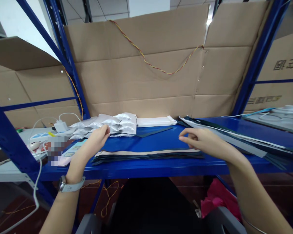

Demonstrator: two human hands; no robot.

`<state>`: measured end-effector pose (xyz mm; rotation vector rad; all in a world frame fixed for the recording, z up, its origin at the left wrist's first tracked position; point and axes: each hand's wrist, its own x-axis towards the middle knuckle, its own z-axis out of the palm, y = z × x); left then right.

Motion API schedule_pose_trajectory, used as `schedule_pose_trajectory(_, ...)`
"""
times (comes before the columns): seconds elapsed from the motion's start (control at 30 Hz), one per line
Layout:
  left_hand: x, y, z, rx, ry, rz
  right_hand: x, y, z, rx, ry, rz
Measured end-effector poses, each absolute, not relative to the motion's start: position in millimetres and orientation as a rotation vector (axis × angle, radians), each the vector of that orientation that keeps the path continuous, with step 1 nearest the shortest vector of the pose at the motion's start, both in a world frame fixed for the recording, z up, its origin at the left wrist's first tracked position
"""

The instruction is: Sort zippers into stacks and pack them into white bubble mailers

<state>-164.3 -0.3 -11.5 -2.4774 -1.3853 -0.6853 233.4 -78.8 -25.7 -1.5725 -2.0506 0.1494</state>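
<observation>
My left hand (97,139), with a watch on its wrist, is closed near the silver packets. Its fingertips pinch the near end of a thin dark strip (156,131), which trails rightward over the blue shelf (151,143). My right hand (201,141) hovers above the shelf, fingers bent and apart, holding nothing I can see. Between and below both hands lies a flat stack of long dark strips (148,156) with a pale strip on top. A fanned bundle of dark and white strips (234,136) extends to the right, partly behind my right arm.
Silver packets (122,123) are piled at the back left, beside a white flat package (156,121). Cardboard panels (141,84) close off the back. Blue posts (68,61) frame the shelf. A white cable (36,191) hangs at left; pink material (218,198) lies below right.
</observation>
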Motion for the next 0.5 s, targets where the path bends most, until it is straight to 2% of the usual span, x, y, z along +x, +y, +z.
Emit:
schedule_pose_trajectory(0.23, -94.4, -59.1, -9.3, -2.49, -0.983, -0.89, 155.4, -89.0, -37.8, -1.056, -1.899, 0.576)
schedule_pose_trajectory(0.5, -66.7, -77.4, -21.0, -2.599, -0.695, -1.168, 128.8, -88.4, -49.8, -0.911, -1.853, 0.641)
